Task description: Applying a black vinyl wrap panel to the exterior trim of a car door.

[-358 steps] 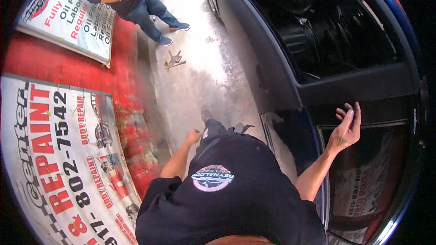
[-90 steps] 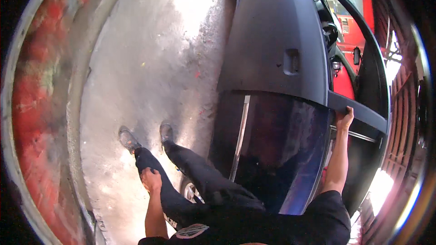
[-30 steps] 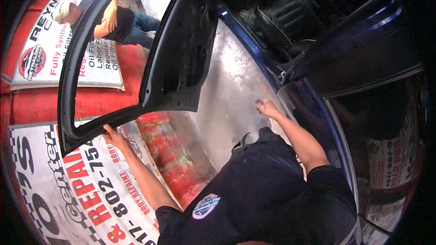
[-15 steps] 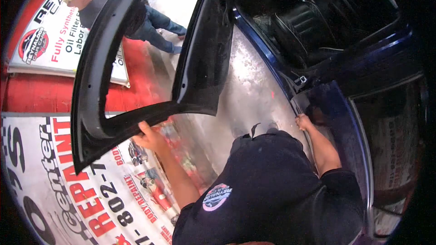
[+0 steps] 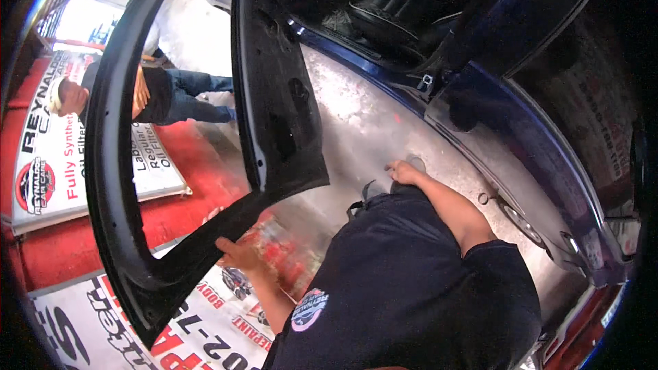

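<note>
A black car door (image 5: 281, 96) with an open window frame stands swung out on the left. My left hand (image 5: 236, 253) is closed around the lower edge of that frame, near its rear corner. In front of my waist, my right hand (image 5: 406, 173) hangs over the floor, loosely open and holding nothing, with its fingers pointing left. To the right is the dark blue car (image 5: 493, 103), its doorway uncovered. A metal latch striker (image 5: 425, 83) shows on the door pillar.
Inside the doorway is a black seat (image 5: 387, 20). Beyond the window frame stands a person (image 5: 154, 92) in a dark shirt and jeans. Printed banners (image 5: 58, 164) hang on the red wall (image 5: 55, 250) at left. Grey floor (image 5: 349, 116) lies between door and car.
My right hand has come off the car's side edge and moved left in front of my waist. My view has turned, and the left hand keeps its hold on the door.
</note>
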`<state>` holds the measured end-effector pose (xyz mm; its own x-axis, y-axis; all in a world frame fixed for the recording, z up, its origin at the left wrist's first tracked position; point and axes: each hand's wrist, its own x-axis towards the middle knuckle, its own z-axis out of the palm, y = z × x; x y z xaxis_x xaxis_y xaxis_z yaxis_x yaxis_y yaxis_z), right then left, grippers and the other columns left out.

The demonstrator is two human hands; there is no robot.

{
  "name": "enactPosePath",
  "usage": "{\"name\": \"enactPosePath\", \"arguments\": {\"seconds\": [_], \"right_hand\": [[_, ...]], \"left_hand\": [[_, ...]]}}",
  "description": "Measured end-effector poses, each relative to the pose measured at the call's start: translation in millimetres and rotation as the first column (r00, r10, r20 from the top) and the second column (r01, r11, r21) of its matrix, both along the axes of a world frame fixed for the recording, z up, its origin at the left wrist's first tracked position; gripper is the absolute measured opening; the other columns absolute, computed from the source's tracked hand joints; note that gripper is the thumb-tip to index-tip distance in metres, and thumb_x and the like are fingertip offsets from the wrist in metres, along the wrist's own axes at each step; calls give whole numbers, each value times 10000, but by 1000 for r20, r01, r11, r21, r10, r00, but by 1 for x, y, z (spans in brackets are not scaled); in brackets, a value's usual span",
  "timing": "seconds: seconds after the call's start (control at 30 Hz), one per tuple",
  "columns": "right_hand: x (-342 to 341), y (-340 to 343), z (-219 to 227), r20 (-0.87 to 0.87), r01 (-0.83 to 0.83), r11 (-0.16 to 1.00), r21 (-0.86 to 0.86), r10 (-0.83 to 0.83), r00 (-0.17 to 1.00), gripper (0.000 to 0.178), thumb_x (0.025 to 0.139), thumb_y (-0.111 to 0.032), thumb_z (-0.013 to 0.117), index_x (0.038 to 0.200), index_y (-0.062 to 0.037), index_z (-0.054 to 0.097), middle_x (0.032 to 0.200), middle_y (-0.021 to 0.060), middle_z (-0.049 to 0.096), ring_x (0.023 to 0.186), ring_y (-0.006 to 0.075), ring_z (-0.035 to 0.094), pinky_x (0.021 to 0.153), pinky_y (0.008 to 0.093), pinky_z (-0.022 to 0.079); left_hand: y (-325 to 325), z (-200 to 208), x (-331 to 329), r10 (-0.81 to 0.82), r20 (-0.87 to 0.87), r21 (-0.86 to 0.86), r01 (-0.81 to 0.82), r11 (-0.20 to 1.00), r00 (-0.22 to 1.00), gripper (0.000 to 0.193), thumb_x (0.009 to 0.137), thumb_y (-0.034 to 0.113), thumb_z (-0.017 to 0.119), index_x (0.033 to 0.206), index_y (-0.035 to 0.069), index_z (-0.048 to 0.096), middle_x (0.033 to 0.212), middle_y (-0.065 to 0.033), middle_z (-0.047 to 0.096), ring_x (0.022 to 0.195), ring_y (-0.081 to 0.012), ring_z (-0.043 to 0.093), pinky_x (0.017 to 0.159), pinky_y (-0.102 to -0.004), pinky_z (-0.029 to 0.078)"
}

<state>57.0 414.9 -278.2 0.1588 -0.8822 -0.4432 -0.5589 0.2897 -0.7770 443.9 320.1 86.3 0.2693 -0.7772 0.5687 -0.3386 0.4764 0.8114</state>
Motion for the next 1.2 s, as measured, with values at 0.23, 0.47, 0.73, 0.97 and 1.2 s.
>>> {"name": "enactPosePath", "arguments": {"seconds": [0.23,0.47,0.73,0.97,1.2], "right_hand": [[-93,38,-62,-95,258,966,-3,-258,962,355,870,-227,605,1139,-31,730,1055,224,726,962,368,706,886,417,545],[-158,50,-45,-158,364,902,234,-334,929,341,908,-219,599,1181,-49,711,1141,243,701,1103,396,658,958,433,513],[-127,63,-27,-96,320,919,229,-306,947,360,930,-158,564,1242,-12,668,827,127,704,591,203,666,505,351,538],[-92,71,-29,-37,392,883,257,-397,917,342,931,-125,556,1221,21,665,800,156,706,608,221,700,506,350,554],[-75,70,-22,-77,428,883,195,-421,904,344,877,-81,552,1169,31,695,868,227,714,664,274,713,607,396,560]], "left_hand": [[-1,-15,60,335,-47,82,-330,940,941,606,1023,413,569,1188,-171,570,1105,-236,677,941,-280,684,873,-403,577],[-11,-11,94,271,-262,75,-261,962,926,403,989,316,688,1141,-49,609,1082,-155,713,913,-220,701,797,-340,581],[-6,6,52,245,-275,96,-227,969,930,554,1030,385,595,1258,-116,529,1159,-238,680,1011,-294,693,921,-399,579],[-23,7,71,-87,-103,-52,82,995,991,644,1028,444,572,1227,-168,546,1164,-281,669,1058,-389,680,981,-504,549],[-29,16,113,124,-92,138,-111,984,988,660,1017,420,599,1317,-154,467,1226,-301,641,1102,-376,666,1023,-472,527]]}}
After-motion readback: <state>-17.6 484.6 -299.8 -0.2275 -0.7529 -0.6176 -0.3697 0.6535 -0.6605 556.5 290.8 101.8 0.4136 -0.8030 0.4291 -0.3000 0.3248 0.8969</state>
